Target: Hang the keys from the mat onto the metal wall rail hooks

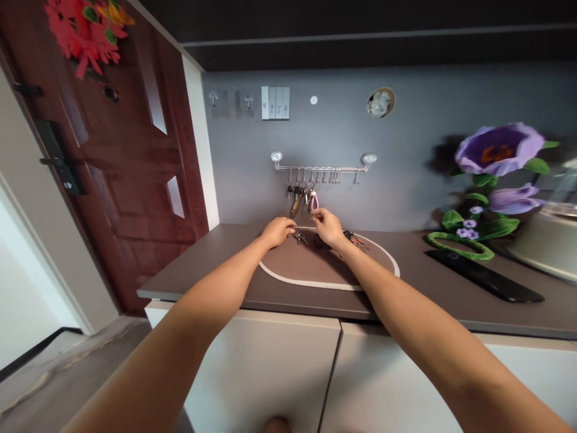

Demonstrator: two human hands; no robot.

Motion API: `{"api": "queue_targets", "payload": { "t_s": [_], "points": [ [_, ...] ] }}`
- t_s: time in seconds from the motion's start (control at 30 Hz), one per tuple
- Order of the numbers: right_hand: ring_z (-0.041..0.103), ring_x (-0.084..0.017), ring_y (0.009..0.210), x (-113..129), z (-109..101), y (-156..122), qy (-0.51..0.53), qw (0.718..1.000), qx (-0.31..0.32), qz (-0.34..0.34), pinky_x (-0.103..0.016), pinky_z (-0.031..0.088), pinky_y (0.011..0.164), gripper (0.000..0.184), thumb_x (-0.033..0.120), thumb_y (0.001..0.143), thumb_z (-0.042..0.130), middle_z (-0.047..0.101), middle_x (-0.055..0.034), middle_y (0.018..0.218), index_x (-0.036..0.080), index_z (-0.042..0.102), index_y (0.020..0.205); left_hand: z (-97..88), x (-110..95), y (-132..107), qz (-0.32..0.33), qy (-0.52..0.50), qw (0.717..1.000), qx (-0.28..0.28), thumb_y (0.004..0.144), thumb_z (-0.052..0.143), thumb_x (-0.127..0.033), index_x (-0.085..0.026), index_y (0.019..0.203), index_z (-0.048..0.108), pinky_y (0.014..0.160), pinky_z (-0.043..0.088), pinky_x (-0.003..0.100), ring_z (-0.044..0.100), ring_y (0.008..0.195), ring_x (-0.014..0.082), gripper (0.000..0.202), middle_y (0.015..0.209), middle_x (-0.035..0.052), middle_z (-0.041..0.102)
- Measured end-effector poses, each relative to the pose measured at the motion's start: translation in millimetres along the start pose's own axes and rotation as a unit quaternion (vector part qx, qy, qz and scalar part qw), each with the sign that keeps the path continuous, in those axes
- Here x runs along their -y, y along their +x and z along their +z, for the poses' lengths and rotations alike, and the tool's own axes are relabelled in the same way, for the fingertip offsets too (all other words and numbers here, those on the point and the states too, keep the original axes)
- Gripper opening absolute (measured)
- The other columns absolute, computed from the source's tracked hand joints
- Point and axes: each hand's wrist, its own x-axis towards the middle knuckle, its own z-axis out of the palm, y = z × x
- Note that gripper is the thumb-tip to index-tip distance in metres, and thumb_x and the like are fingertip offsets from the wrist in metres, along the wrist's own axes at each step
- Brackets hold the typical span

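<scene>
My left hand (278, 232) is over the far left part of an oval brown mat with a white rim (315, 283). Its fingers are pinched together at the rim, just above a small bunch of keys (299, 237). My right hand (329, 227) is to the right of it, fingers closed, its fingertips just below a pink keychain (314, 201) hanging from the rail. What either hand grips, if anything, I cannot make out. More keys (356, 240) lie on the mat, partly behind my right wrist. Other hanging keys (296, 201) are left of the pink keychain.
The clear hook rail (322, 169) is fixed to the grey wall by two suction cups. A black slab-shaped object (484, 276), purple flowers (496, 150) and a pale rounded container (552, 237) stand on the right. A dark shelf (383, 33) overhangs the counter; a red-brown door (130, 180) is left.
</scene>
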Motion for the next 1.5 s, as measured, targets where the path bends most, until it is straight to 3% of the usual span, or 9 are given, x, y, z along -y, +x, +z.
{"api": "queue_targets", "payload": {
  "t_s": [0.17, 0.43, 0.77, 1.0, 1.1, 1.23, 1.5],
  "points": [
    [0.058, -0.018, 0.089, -1, 3, 0, -0.119, 0.991, 0.05, -0.039, -0.028, 0.041, 0.081, 0.027, 0.008, 0.075, 0.043, 0.064, -0.0096, 0.096, 0.014, 0.061, 0.096, 3.4, -4, 0, 0.031, 0.009, 0.999, 0.026, 0.075, 0.055, -0.022, -0.019, 0.09, 0.067, 0.081, 0.04, 0.028, 0.056, 0.088, 0.0179, 0.019, 0.092, 0.0057, 0.064],
    [0.058, -0.02, 0.09, -3, 11, 0, -0.189, 0.977, 0.082, -0.049, -0.027, 0.04, 0.079, 0.029, 0.009, 0.075, 0.044, 0.064, -0.0093, 0.096, 0.016, 0.062, 0.096, 7.4, -8, 0, 0.031, 0.029, 0.998, 0.039, 0.076, 0.053, -0.02, -0.019, 0.082, 0.068, 0.08, 0.04, 0.026, 0.055, 0.086, 0.0166, 0.017, 0.088, 0.0042, 0.064],
    [0.058, -0.021, 0.088, 2, 9, -4, -0.196, 0.974, 0.109, -0.027, -0.028, 0.04, 0.076, 0.026, 0.013, 0.075, 0.048, 0.065, -0.0093, 0.094, 0.017, 0.063, 0.096, 0.2, -6, -1, 0.011, 0.021, 0.999, 0.036, 0.076, 0.051, -0.02, -0.017, 0.079, 0.067, 0.074, 0.04, 0.025, 0.056, 0.079, 0.0164, 0.016, 0.084, 0.0045, 0.065],
    [0.058, -0.02, 0.088, 4, 9, -4, -0.206, 0.97, 0.123, -0.039, -0.027, 0.04, 0.076, 0.025, 0.013, 0.075, 0.047, 0.065, -0.0096, 0.094, 0.017, 0.063, 0.094, -9.7, -11, -1, -0.022, -0.074, 0.997, 0.021, 0.075, 0.051, -0.019, -0.014, 0.074, 0.065, 0.073, 0.041, 0.026, 0.056, 0.073, 0.0144, 0.014, 0.076, 0.0028, 0.065],
    [0.058, -0.02, 0.087, 6, 9, -5, -0.203, 0.97, 0.125, -0.046, -0.026, 0.04, 0.076, 0.025, 0.013, 0.075, 0.047, 0.065, -0.0101, 0.092, 0.016, 0.063, 0.094, -8.8, -13, -1, -0.081, -0.226, 0.971, 0.021, 0.077, 0.049, -0.015, -0.011, 0.073, 0.061, 0.071, 0.044, 0.027, 0.056, 0.066, 0.0116, 0.013, 0.07, 0.0034, 0.062],
    [0.058, -0.02, 0.09, 8, 7, -6, -0.191, 0.974, 0.111, -0.05, -0.026, 0.04, 0.077, 0.031, 0.013, 0.076, 0.046, 0.064, -0.0116, 0.095, 0.015, 0.057, 0.105, -5.8, -17, 0, -0.171, -0.42, 0.891, 0.025, 0.081, 0.048, -0.012, -0.01, 0.075, 0.055, 0.071, 0.047, 0.028, 0.057, 0.061, 0.0076, 0.009, 0.066, 0.0029, 0.06],
    [0.058, -0.02, 0.09, 11, 6, -8, -0.139, 0.985, 0.079, -0.066, -0.029, 0.04, 0.078, 0.038, 0.014, 0.078, 0.041, 0.063, -0.0109, 0.098, 0.015, 0.046, 0.117, -11.4, -17, -1, -0.202, -0.538, 0.819, -0.012, 0.079, 0.054, -0.014, -0.01, 0.08, 0.054, 0.08, 0.048, 0.036, 0.06, 0.065, 0.008, 0.005, 0.074, 0.0033, 0.062]
  ]
}}
